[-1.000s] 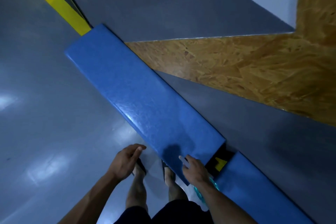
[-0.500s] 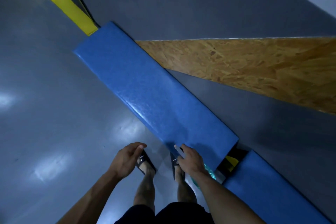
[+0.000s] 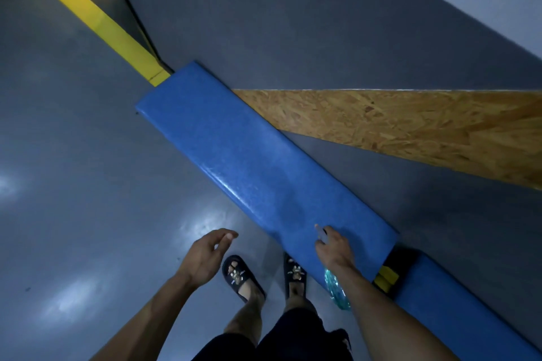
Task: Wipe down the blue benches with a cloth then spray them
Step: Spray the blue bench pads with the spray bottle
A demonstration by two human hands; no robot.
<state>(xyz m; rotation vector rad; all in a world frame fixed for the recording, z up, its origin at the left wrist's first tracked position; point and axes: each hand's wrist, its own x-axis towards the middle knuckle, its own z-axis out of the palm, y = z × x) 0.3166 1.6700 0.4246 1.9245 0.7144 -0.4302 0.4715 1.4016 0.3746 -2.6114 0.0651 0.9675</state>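
Blue benches: the long blue bench (image 3: 249, 167) runs from far left to near right, with a second blue bench (image 3: 457, 302) beyond a small gap at the near right.
Floor: grey floor (image 3: 73, 184) to the left, glossy with light patches; a yellow strip (image 3: 88, 14) leads off from the long bench's far end.
Left hand: the left hand (image 3: 205, 255) hangs over the floor just left of the bench, its grip loose, fingers relaxed, holding nothing.
Feet: two sandalled feet (image 3: 240, 278) stand close against the bench's near edge.
Right hand: the right hand (image 3: 334, 246) is over the near end of the long bench, fingers extended; I cannot tell if it touches. No cloth in it.
Teal thing: a clear teal object (image 3: 335, 290), perhaps the spray bottle, shows beneath the right forearm, partly hidden.
Board: a chipboard panel (image 3: 410, 126) lies right of the bench.
Progress: no cloth in sight and no wet streaks I can make out, so I judge that both the wiping and the spraying remain.
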